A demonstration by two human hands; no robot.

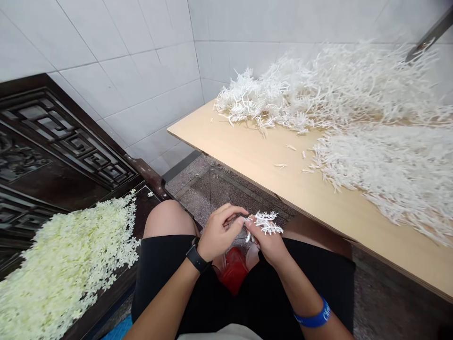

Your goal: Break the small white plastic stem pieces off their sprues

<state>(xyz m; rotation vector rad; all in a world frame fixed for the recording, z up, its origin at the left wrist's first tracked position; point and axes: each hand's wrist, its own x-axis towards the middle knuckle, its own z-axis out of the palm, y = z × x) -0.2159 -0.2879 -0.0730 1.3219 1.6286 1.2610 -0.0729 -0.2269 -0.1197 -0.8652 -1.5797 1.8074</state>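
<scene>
A small white branched sprig [268, 222], plastic-looking with many thin prongs, lies across my right hand [269, 245]. The fingers of that hand are curled around its stem, and more white prongs poke out below the thumb. My left hand [223, 230] meets it from the left, thumb and forefinger pinched at the stem end of the sprig. Exactly what sits between those fingertips is small and partly hidden. Both hands are above my lap, close together, apart from the table edge.
On the wooden table [230, 141] lie a tall heap of white sprigs [318, 89] and a flatter one [399, 165], with a few loose bits. Pale yellow-green small flowers [78, 255] cover a dark carved bench [145, 198] at left. A red object [234, 271] is below my hands.
</scene>
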